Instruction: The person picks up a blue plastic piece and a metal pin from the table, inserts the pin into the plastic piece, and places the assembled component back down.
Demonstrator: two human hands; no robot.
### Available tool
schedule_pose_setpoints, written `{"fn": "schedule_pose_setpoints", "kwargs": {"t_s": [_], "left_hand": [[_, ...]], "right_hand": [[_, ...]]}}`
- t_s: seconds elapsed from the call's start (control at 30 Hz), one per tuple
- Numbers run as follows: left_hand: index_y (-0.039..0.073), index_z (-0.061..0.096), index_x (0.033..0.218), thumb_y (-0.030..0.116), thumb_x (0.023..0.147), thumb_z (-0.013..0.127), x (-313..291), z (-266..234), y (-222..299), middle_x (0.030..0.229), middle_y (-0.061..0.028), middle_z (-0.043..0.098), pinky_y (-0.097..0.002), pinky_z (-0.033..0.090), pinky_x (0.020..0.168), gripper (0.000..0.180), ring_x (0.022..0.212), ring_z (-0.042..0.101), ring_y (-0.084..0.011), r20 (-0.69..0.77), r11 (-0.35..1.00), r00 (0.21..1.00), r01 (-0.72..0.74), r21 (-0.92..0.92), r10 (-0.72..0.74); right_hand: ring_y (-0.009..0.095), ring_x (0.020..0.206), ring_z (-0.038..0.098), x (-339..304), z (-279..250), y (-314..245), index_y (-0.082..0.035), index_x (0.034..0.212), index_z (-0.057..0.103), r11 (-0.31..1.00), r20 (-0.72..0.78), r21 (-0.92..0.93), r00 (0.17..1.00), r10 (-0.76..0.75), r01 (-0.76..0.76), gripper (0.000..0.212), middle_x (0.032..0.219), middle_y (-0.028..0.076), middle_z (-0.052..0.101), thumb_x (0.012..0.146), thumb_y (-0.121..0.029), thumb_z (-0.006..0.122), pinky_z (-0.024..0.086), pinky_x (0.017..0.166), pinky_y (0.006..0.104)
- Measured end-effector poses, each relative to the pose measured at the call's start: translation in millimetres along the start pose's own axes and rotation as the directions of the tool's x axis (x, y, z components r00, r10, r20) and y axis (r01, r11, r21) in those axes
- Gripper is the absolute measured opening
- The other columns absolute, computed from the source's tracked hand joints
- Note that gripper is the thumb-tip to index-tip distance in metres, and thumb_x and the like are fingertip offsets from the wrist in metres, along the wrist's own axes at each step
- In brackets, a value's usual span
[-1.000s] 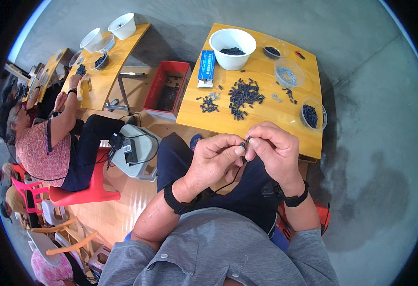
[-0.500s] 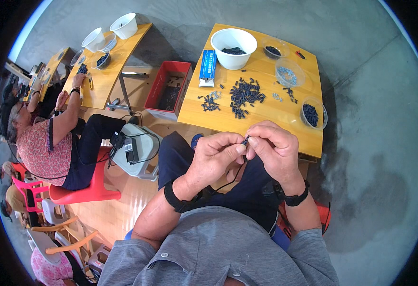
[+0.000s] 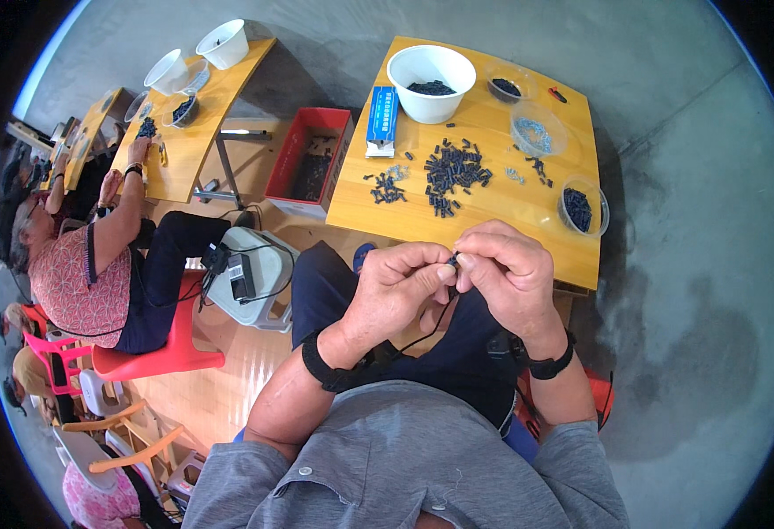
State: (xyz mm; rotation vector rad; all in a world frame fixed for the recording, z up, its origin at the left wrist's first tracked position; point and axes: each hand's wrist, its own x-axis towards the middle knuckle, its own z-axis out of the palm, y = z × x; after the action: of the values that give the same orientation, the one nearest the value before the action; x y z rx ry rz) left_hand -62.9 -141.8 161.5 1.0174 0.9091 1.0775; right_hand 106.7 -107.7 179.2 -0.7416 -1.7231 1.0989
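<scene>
Fingers (image 3: 437,277) of both hands are drawn into tight pinches, left hand (image 3: 391,291) and right hand (image 3: 517,271) meeting over the lap with a black piece (image 3: 453,262) between their tips, short of the near edge of the table (image 3: 365,216). It looks light and stiff, probably hard plastic, more likely to slip or roll away than to break; being so small, it is best taken by its sides, thumb against forefinger, with the ends left free. Thumbs and forefingers cover most of it, so I cannot tell whether it is one piece or two set together, nor whether any metal sits inside. A thin cord (image 3: 425,336) runs up behind the hands, and where it ends is hidden. Farther out, the loose pile (image 3: 455,172) holds many similar pieces, overlapping too much to count, with tiny silvery bits (image 3: 515,175) beside it, too small to make out. Beyond stand a white tub (image 3: 435,108), whose depth hides how full it is, and a blue box (image 3: 381,123). Off to the left, a co-worker (image 3: 82,282) sits at another table (image 3: 200,132), fingers too far off to read.
</scene>
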Motion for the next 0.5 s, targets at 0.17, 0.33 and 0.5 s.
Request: {"fn": "schedule_pose_setpoints", "kwargs": {"t_s": [0.17, 0.33, 0.5], "left_hand": [[0.0, 0.064, 0.099, 0.009, 0.09, 0.059, 3.9, -4.0, -4.3, 0.079, -0.0019, 0.066, -0.0171, 0.043, 0.053, 0.013, 0.064, 0.058, -0.0047, 0.008, 0.998, 0.999, 0.04, -0.038, -0.039], [0.0, 0.063, 0.101, 0.007, 0.09, 0.058, 5.6, -2.8, -2.9, 0.082, -0.0033, 0.066, -0.0186, 0.046, 0.054, 0.014, 0.065, 0.06, -0.0075, 0.042, 0.975, 0.995, 0.093, -0.2, -0.086], [-0.001, 0.063, 0.101, 0.006, 0.091, 0.057, 5.9, -0.3, -2.2, 0.08, -0.0039, 0.065, -0.0194, 0.047, 0.056, 0.014, 0.066, 0.061, -0.0085, 0.039, 0.979, 0.992, 0.123, -0.162, -0.118]], "right_hand": [[0.012, 0.06, 0.06, 4.5, -1.1, -0.6, 0.002, 0.09, 0.063, 0.997, 0.009, -0.072, 1.0, -0.007, 0.007, 0.009, 0.082, 0.011, 0.06, 0.083, 0.006, 0.058, 0.047, 0.053, 0.0238], [0.017, 0.063, 0.061, 3.9, 1.0, 6.3, 0.001, 0.09, 0.063, 0.983, -0.019, -0.139, 0.993, -0.121, 0.117, 0.01, 0.082, 0.012, 0.061, 0.081, 0.005, 0.061, 0.048, 0.055, 0.0256], [0.022, 0.07, 0.061, -4.4, 5.4, 7.7, 0.001, 0.091, 0.063, 0.966, -0.084, -0.201, 0.98, -0.18, 0.16, 0.011, 0.083, 0.013, 0.061, 0.08, 0.004, 0.062, 0.049, 0.06, 0.0289]]}}
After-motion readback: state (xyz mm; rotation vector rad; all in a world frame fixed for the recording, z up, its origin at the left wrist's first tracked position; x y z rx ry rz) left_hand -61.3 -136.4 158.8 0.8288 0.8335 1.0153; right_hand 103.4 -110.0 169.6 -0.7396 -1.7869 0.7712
